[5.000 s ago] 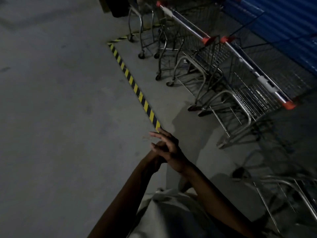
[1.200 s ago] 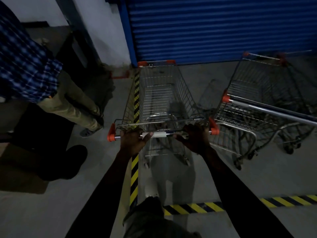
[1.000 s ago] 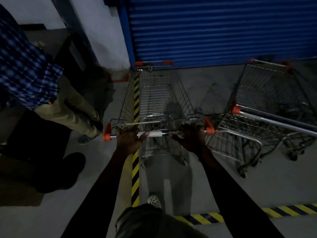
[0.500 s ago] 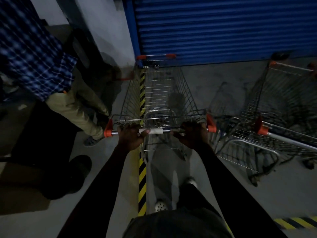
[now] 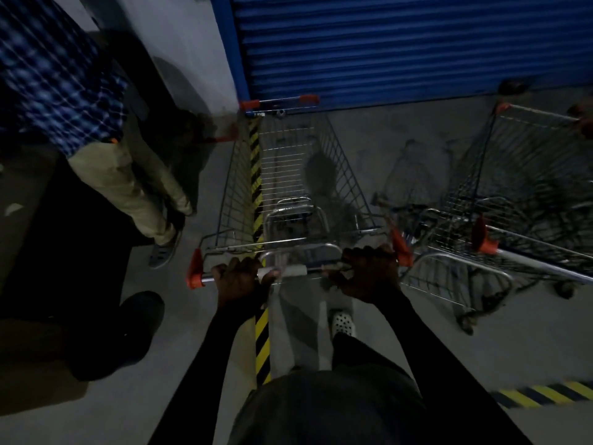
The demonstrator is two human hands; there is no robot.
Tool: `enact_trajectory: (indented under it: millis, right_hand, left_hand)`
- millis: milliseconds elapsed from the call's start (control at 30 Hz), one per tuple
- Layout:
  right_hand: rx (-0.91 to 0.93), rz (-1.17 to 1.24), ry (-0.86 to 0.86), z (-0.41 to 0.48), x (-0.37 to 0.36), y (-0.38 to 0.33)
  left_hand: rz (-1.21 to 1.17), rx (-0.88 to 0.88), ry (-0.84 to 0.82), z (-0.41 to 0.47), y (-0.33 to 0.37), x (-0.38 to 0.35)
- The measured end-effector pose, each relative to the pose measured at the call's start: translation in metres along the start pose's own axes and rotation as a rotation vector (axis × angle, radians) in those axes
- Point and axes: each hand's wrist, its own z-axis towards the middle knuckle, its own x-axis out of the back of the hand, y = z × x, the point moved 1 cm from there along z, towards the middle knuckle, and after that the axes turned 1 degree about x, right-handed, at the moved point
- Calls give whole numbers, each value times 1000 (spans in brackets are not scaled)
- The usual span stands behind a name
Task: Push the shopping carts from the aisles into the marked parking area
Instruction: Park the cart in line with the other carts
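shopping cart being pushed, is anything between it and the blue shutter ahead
Nothing visible stands ahead of the shopping cart; its front is near the blue shutter. A parked cart sits close on its right, and a bystander stands left of the striped line.

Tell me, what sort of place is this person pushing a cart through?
Probably a store's cart parking bay, dimly lit. The wire shopping cart stands beside a second cart, yellow-and-black hazard tape marks lines on the concrete floor, and a closed blue roller shutter stands ahead.
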Motion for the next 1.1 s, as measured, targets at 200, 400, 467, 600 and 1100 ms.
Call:
enact_trajectory:
  millis: [200,400,467,600,1100]
  right_hand:
    - [17,-33,5,-27,17,14]
    - [-145,-121,-165,-27,28,18]
    - [-198,-82,-228,-24,32,18]
    - [-395,321,-258,-13,9,57]
    - [-363,-157,-315,152,59,104]
  left_hand:
    - [10,-19,26,-22,31,6]
    - [-83,-108,-117,-6,28,3]
    - [-152,-77,-150,5,30,2]
    - [-136,-109,-159,41,48,4]
    - [-165,-18,140,202,72,4]
